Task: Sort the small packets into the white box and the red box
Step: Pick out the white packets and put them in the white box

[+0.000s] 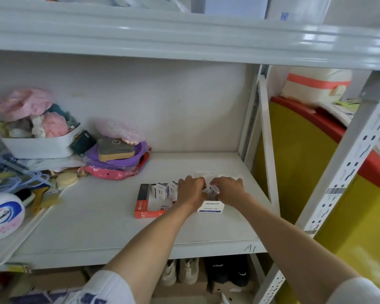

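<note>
head view: looking down at a white shelf [101, 218], both bare forearms reaching in from the bottom of the frame
red box [144, 206]: centre of the frame, sitting flat on the shelf, open on top, red front wall facing the camera
packets [164, 190]: a few small white ones with dark print standing upright in the red box, more of them bunched under the hands
white box [211, 208]: just right of the red box and touching or nearly touching it, front reads PAPER CLIPS, mostly hidden by the hands
left hand [192, 190]: over the seam between the two boxes, fingers curled down onto the packets; can't tell if it's actually gripping one
right hand [228, 189]: right beside the left one, above the white box, fingers curled around a small white packet [214, 189] from the look of it
basket [42, 145]: white, far left of the shelf, stuffed with pink and pale soft stuff
purple tub [119, 159]: left of centre at the back, a tan-and-grey case on top
bottle [3, 216]: white, lower left edge, lying at the shelf's edge
yellow bin [294, 172]: right side of the frame behind the shelf post, red lid
shoes [180, 273]: pale pair on the level below, bottom centre
</note>
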